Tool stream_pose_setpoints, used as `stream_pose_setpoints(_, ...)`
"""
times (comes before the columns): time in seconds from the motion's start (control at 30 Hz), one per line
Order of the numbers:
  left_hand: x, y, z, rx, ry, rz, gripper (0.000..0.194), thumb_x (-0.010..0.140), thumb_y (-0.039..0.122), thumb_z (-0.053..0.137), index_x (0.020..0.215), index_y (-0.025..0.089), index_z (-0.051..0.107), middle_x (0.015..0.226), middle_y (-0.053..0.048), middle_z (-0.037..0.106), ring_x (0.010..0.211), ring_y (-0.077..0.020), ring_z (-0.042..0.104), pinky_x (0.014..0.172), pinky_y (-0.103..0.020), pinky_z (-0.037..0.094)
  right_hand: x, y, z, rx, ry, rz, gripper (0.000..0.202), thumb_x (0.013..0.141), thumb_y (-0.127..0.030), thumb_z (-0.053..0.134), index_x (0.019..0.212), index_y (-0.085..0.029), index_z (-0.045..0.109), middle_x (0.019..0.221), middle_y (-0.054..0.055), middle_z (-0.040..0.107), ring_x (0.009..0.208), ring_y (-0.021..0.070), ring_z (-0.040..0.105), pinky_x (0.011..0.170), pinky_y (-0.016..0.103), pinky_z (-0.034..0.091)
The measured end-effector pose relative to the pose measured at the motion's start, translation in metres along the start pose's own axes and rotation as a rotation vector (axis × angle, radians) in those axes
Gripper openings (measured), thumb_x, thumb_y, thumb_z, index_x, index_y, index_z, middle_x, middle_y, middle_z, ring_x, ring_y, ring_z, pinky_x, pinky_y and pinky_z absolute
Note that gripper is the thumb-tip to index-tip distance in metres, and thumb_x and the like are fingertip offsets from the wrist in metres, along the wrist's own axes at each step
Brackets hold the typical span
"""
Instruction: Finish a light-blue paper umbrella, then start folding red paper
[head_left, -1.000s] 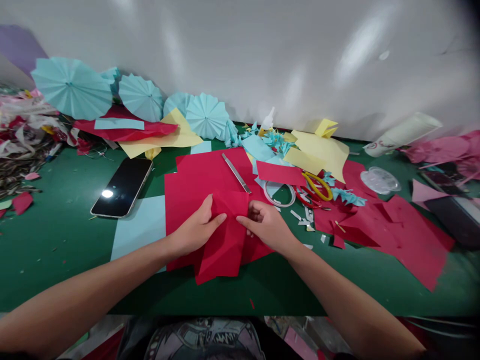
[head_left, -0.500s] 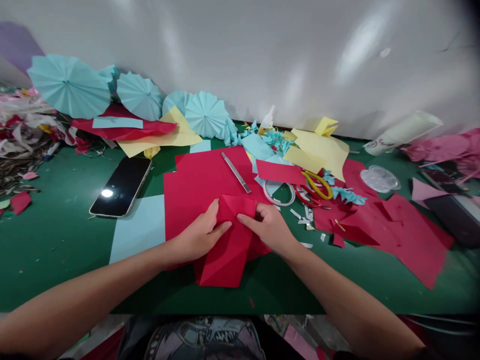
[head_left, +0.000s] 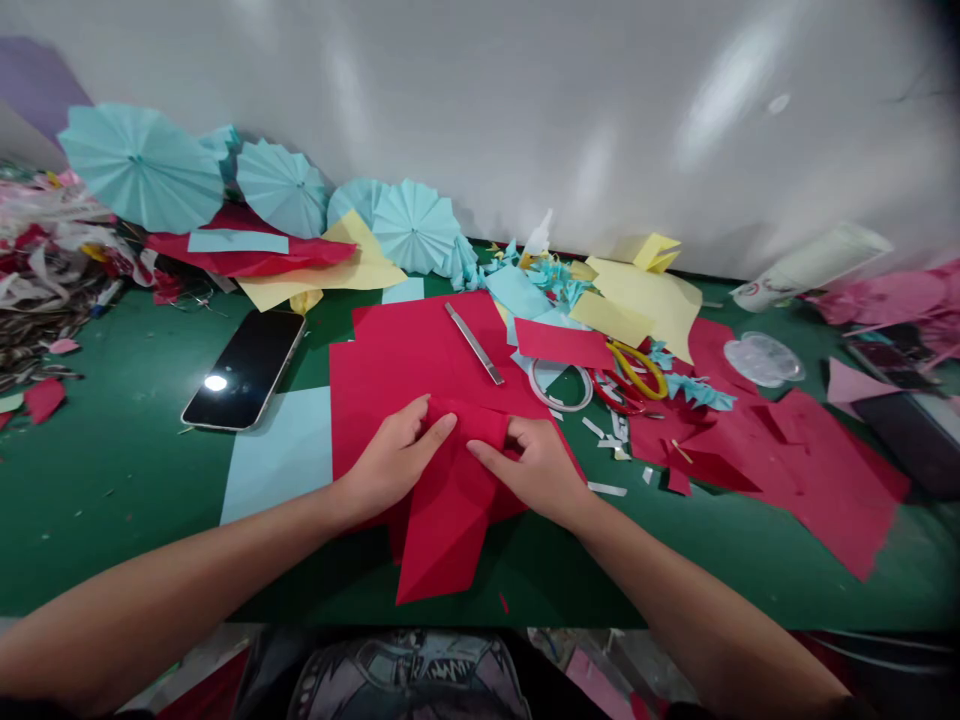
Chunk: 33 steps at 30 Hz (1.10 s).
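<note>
A folded red paper (head_left: 448, 510) is held between my two hands, its lower end pointing toward me. My left hand (head_left: 394, 458) grips its upper left edge, thumb on top and fingers curled behind. On the right edge, my right hand (head_left: 536, 465) pinches it the same way, fingertips partly hidden by the paper. Beneath lie larger red sheets (head_left: 397, 350), with a slim silver cutter (head_left: 474, 343) on them beyond my hands. Right of the sheets are a roll of white tape (head_left: 560, 386) and scissors with yellow handles (head_left: 637, 370).
A phone (head_left: 246, 370) and a light blue sheet (head_left: 279, 450) lie at the left. Pleated blue paper fans (head_left: 414, 228) lean against the back wall. Red paper pieces (head_left: 802, 470) and white scraps (head_left: 606, 489) spread over the green table (head_left: 112, 540) at the right.
The lower end of the folded red paper has swung down toward me and slightly left, showing a longer pointed flap. Both hands have shifted a little and still hold its upper part.
</note>
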<state>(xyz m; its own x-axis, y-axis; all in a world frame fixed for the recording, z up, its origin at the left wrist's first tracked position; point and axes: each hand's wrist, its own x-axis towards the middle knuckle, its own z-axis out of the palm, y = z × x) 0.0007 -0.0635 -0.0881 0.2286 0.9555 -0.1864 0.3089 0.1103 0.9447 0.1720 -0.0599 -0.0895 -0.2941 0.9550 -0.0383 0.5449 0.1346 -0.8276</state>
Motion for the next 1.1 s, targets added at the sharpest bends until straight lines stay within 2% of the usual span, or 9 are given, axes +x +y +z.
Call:
stream_pose_setpoints(0.23,0.0009,-0.0017,-0.0004,0.131,0.091,0.032,0.036,0.086,0.043,0.039,0.06,0.019,0.031,0.058,0.005,0.034,0.053,-0.0091,0.033,0.048,-0.023,0.027,0.0011,0.0002,-0.0009,0.094,-0.052,0.023,0.024,0.076,-0.039,0.056,0.083,-0.017,0.061,0.067,0.004,0.062,0.069,0.0188,0.06,0.058,0.028,0.047)
stream_pose_setpoints(0.3,0.0007,-0.002,-0.0004,0.121,0.09,0.032,0.036,0.086,0.043,0.039,0.06,0.019,0.03,0.056,0.005,0.033,0.052,-0.0088,0.032,0.047,-0.023,0.026,0.0006,-0.0001,-0.0004,0.178,-0.047,0.031,0.026,0.074,-0.038,0.059,0.091,-0.018,0.057,0.076,0.005,0.063,0.074,0.019,0.061,0.061,0.029,0.048)
stream_pose_setpoints(0.37,0.0003,-0.0024,-0.0001,0.12,0.09,0.032,0.036,0.086,0.044,0.039,0.06,0.019,0.031,0.056,0.005,0.033,0.051,-0.0087,0.032,0.046,-0.023,0.026,-0.0001,-0.0001,0.0004,0.283,-0.022,0.012,0.039,0.072,-0.037,0.063,0.105,-0.021,0.049,0.088,0.005,0.063,0.078,0.0178,0.061,0.064,0.028,0.049)
stream_pose_setpoints(0.43,0.0,-0.0029,0.0003,0.136,0.09,0.056,0.037,0.085,0.044,0.039,0.059,0.019,0.031,0.055,0.005,0.034,0.051,-0.0085,0.033,0.045,-0.022,0.026,-0.0007,0.0009,0.0012,0.337,0.026,-0.025,0.046,0.074,-0.036,0.063,0.112,-0.024,0.042,0.091,0.004,0.061,0.076,0.0153,0.061,0.063,0.026,0.049)
stream_pose_setpoints(0.5,-0.0001,-0.0032,0.0007,0.157,0.084,0.104,0.036,0.086,0.042,0.04,0.059,0.019,0.032,0.055,0.005,0.036,0.052,-0.0083,0.034,0.046,-0.022,0.027,-0.0005,0.0027,0.0017,0.287,0.081,-0.07,0.032,0.077,-0.034,0.059,0.105,-0.024,0.046,0.086,0.002,0.06,0.073,0.013,0.059,0.063,0.025,0.047)
stream_pose_setpoints(0.6,-0.0007,-0.0035,0.0013,0.198,0.06,0.15,0.035,0.086,0.039,0.039,0.059,0.018,0.034,0.055,0.005,0.037,0.052,-0.008,0.034,0.047,-0.022,0.027,0.0005,0.0051,0.0019,0.165,0.131,-0.097,0.014,0.079,-0.034,0.057,0.083,-0.021,0.052,0.077,0.0,0.057,0.069,0.0109,0.055,0.06,0.022,0.043)
stream_pose_setpoints(0.87,-0.0016,-0.0062,0.0033,0.269,0.091,0.206,0.038,0.086,0.035,0.04,0.056,0.02,0.024,0.051,0.007,0.028,0.048,-0.0069,0.026,0.045,-0.022,0.022,0.0006,0.0037,0.0015,0.147,0.125,-0.074,0.016,0.081,-0.034,0.053,0.074,-0.019,0.051,0.066,-0.003,0.052,0.061,0.0088,0.049,0.055,0.022,0.038)
stream_pose_setpoints(1.1,-0.0002,-0.0056,0.0043,0.284,0.107,0.215,0.038,0.087,0.034,0.038,0.056,0.02,0.023,0.05,0.007,0.029,0.046,-0.0069,0.028,0.044,-0.022,0.022,-0.0005,0.003,0.0026,0.18,0.127,-0.065,0.016,0.081,-0.033,0.053,0.072,-0.02,0.05,0.064,-0.003,0.051,0.059,0.0088,0.048,0.054,0.022,0.038)
